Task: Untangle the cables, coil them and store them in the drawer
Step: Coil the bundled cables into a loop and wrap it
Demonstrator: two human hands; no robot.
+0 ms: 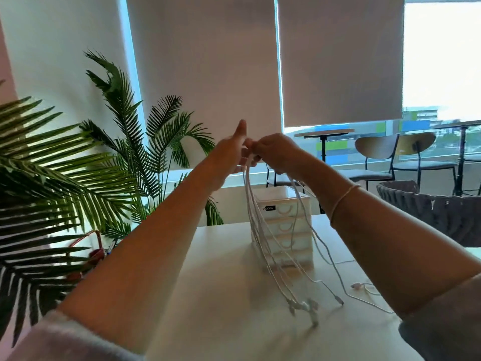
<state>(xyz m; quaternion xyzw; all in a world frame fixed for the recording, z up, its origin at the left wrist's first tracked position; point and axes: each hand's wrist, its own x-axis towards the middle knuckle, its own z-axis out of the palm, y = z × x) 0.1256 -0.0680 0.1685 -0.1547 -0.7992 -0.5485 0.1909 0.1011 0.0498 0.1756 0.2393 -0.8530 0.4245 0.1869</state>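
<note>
Several white cables hang in a bunch from my two raised hands down to the white table. Their plug ends trail on the tabletop. My right hand grips the top of the bunch with curled fingers. My left hand meets it from the left, thumb pointing up, fingers at the cables; its grip is partly hidden. Behind the cables stands a white drawer unit with several closed drawers. One more loose cable lies on the table to the right.
Palm plants crowd the left side beside the table. A grey woven chair stands to the right. Café chairs and small tables stand by the window behind.
</note>
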